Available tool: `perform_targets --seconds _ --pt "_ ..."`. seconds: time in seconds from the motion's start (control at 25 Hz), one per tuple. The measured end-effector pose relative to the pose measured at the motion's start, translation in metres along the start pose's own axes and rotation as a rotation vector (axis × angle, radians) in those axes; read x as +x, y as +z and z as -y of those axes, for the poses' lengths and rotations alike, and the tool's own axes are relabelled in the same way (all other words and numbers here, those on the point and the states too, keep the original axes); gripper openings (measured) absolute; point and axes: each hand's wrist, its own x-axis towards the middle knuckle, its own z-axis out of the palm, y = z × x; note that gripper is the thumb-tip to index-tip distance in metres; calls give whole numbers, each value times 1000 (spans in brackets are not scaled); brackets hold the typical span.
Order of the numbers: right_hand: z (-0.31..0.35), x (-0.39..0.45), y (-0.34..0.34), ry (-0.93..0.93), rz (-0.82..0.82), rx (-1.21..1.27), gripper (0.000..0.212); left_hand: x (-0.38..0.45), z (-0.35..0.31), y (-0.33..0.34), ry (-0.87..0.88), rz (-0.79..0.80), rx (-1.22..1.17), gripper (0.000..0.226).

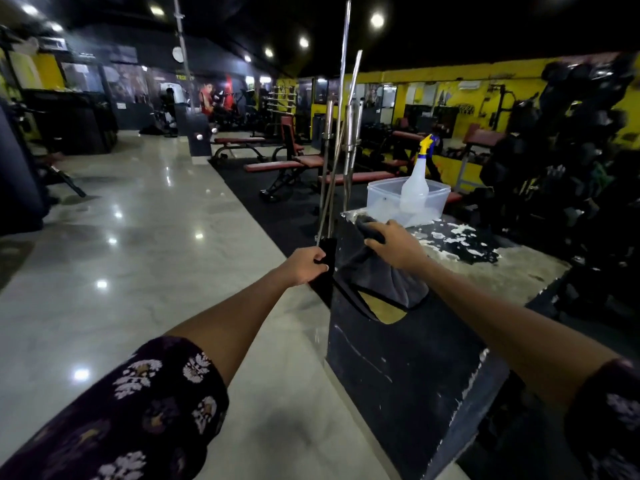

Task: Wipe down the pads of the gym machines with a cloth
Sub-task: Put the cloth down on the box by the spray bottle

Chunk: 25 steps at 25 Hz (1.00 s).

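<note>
Cloth (377, 271), dark and limp, draped over black box's (398, 375) near top corner, in front of tub (381, 195) holding spray bottle (417, 181). Right hand (394, 242) gripped its bunched top; left hand (308, 265) clutched the box's edge. Probably light, soft; best gathered whole.

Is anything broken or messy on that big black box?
Yes. The black box's top is badly worn, with white patches where the paint has flaked off, and white scratches run down its front. A grey cloth hangs over its edge.

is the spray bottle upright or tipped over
Upright: the spray bottle stands in the clear tub, its yellow and blue nozzle on top.
</note>
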Motion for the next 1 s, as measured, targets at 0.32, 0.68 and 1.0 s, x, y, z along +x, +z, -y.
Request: perform_targets --seconds 0.32,0.68,1.0 --pt "-85 157 -1 142 -79 -9 44 198 -15 3 88 77 -44 30" --pt "-190 328 -14 140 -113 1 42 393 -34 23 217 109 0 29" --pt "-260 458 -59 126 -179 66 39 541 -69 5 272 41 81 39"
